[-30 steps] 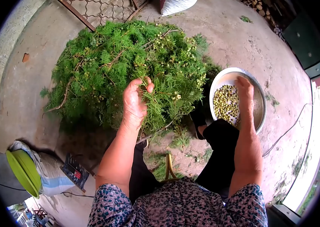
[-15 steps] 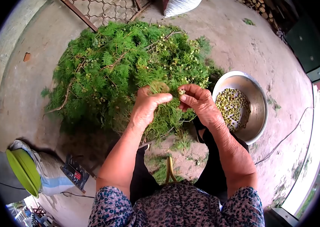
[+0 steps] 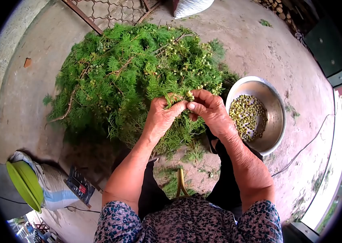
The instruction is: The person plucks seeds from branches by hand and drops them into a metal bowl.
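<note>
A large heap of green branches point(image 3: 118, 77) with small pale cones lies on the floor in front of me. Over its near right side, my left hand point(image 3: 163, 111) is closed on a leafy green sprig point(image 3: 170, 91). My right hand point(image 3: 213, 111) meets it there, thumb and fingers pinched at a pale green cone point(image 3: 189, 96) on the sprig; the two thumbs nearly touch. To the right stands a metal basin point(image 3: 277, 109) with many small green-yellow cones point(image 3: 248, 115) in its bottom.
A green plastic basin point(image 3: 23, 182) leans by a pale sack point(image 3: 55, 184) at the lower left. A white sack point(image 3: 193, 7) and a metal grid point(image 3: 114, 12) are at the top. Green cabinets point(image 3: 326, 46) stand at the right, with a cable point(image 3: 308, 146) on the floor nearby.
My right hand has come from over the metal basin to the sprig beside my left hand and closed there. My left hand has moved slightly right and down.
</note>
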